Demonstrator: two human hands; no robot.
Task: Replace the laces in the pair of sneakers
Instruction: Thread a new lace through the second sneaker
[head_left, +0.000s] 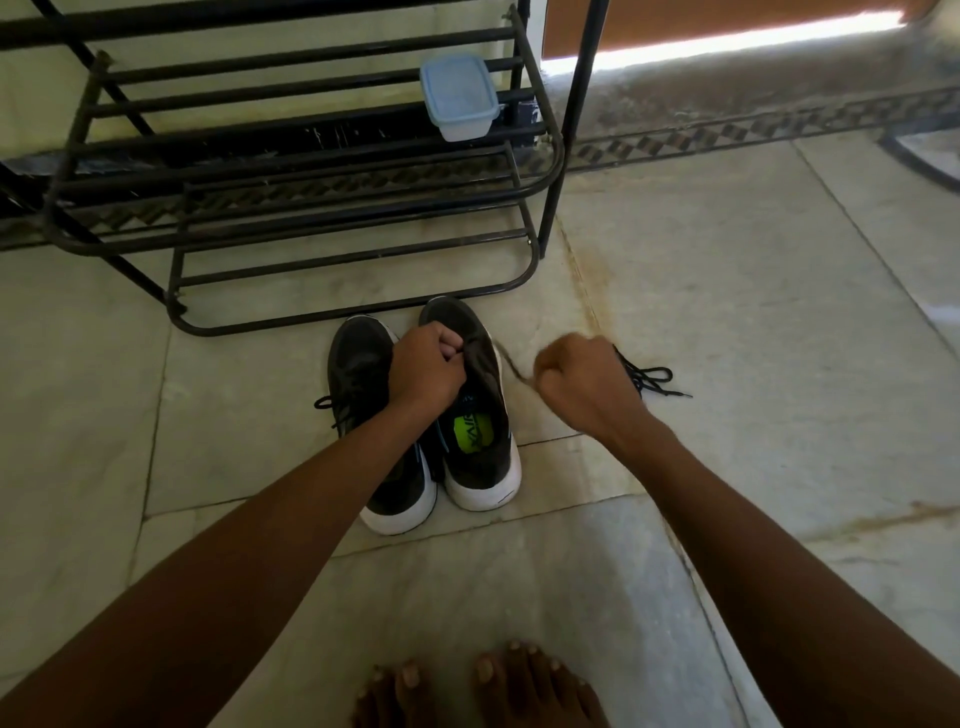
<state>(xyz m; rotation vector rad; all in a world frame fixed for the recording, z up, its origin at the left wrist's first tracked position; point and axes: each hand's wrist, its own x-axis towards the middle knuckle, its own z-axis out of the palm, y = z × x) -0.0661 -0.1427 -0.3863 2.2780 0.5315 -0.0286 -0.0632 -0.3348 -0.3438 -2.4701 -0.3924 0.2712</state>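
Two sneakers (415, 415), one container (458, 97)

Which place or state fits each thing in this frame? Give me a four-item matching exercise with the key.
Things:
1. left hand
2. right hand
3. loose lace
4. plastic box

Places or states:
A. lying on the floor tiles, right of the sneakers
B. on a bar shelf of the black rack
C. gripping the tongue of the right-side sneaker
D. fisted, pulling a lace away from that sneaker

Pairs: 1-C, 2-D, 3-A, 4-B
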